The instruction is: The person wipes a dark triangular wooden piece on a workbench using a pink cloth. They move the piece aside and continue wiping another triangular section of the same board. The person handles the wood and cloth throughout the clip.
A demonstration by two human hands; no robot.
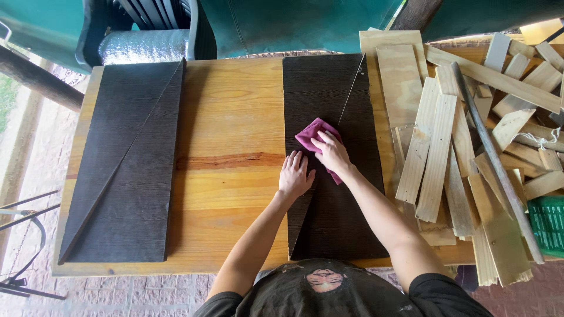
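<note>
A dark stained wooden board (pixel 329 94), cut along a diagonal line, lies in front of me on the wooden table (pixel 232 117). My right hand (pixel 332 151) presses a magenta cloth (pixel 311 134) flat onto the board's middle. My left hand (pixel 294 174) lies flat with fingers spread on the board's left edge, partly on the tabletop, holding nothing. A second dark board (pixel 126 164), also split by a diagonal cut, lies on the left side of the table, away from both hands.
A pile of several pale wood offcuts and slats (pixel 458 147) covers the right end of the table, with a long grey stick (pixel 496 164) across it. A green crate (pixel 547 223) sits at the right edge. A green tarp and stacked chairs stand behind.
</note>
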